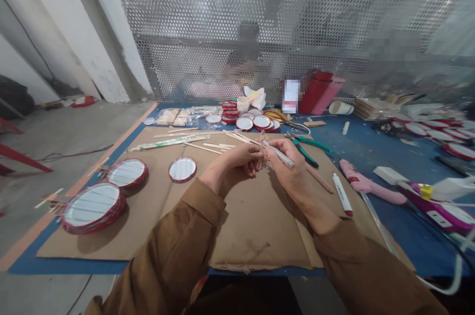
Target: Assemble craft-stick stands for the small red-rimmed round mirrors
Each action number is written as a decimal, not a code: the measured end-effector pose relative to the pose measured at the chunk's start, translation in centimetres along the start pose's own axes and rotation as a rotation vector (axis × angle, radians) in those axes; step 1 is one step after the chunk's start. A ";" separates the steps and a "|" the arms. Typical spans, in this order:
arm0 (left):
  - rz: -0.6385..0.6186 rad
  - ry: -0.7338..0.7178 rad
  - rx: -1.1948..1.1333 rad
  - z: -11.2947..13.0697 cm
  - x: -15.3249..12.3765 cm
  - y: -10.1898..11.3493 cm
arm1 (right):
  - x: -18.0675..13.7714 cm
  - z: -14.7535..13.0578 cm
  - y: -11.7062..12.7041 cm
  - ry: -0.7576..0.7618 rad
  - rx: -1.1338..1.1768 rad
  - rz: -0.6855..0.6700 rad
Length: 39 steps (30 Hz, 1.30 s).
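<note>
My left hand (243, 158) pinches a small upright wooden stick (261, 144) above the cardboard sheet (256, 236). In my right hand (287, 164) is a white marker pen (280, 155), its tip up against the stick; the fingers partly hide the contact. Loose wooden sticks (222, 146) lie just beyond my left hand. Right of my right hand lie green-handled pliers (304, 149), a brown wooden rod (319, 178) and another white marker with a red end (342, 195).
Two larger red-rimmed round pieces (94, 203) with sticks attached and one small red-rimmed disc (182, 169) lie at left. A pink glue gun (367, 183) and a purple tool (434, 206) with cables are at right. Stacked lids (245, 123), a red bottle (315, 92) and a perforated metal screen (208, 23) stand behind.
</note>
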State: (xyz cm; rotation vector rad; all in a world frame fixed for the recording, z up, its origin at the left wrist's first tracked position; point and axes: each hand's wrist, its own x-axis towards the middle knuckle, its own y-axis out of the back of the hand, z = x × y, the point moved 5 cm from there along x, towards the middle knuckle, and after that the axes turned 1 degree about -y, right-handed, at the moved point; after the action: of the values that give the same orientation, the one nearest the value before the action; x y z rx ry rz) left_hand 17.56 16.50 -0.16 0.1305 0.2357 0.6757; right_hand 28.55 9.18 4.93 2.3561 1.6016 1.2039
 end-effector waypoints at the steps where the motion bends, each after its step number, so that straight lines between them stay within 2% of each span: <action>1: -0.002 0.001 -0.005 0.0 0.0 0.0 | 0.0 0.1 0.0 -0.002 0.004 0.001; 11: 0.001 0.018 -0.012 -0.5 0.5 0.1 | 0.0 0.7 -0.2 0.044 -0.001 0.038; 21: -0.024 0.037 0.005 0.3 0.0 -0.1 | 0.1 -0.4 -0.2 0.056 -0.014 -0.011; 24: -0.032 0.053 0.028 0.5 -0.2 -0.1 | 0.1 -0.4 -0.3 0.031 0.002 -0.030; 29: -0.012 0.039 0.047 0.9 -0.6 -0.1 | 0.1 0.2 0.2 -0.038 0.039 0.039; 34: 0.004 0.040 0.017 0.6 -0.4 0.0 | 0.0 0.4 -0.1 0.008 0.009 -0.017; 39: 0.005 0.046 0.024 0.5 -0.3 0.0 | 0.0 0.6 -0.3 0.026 -0.015 0.022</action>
State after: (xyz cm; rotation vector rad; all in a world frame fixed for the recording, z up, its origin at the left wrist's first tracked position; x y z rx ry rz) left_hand 17.43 16.25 0.35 0.1389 0.2877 0.6816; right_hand 28.70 9.56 4.35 2.3655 1.5721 1.2508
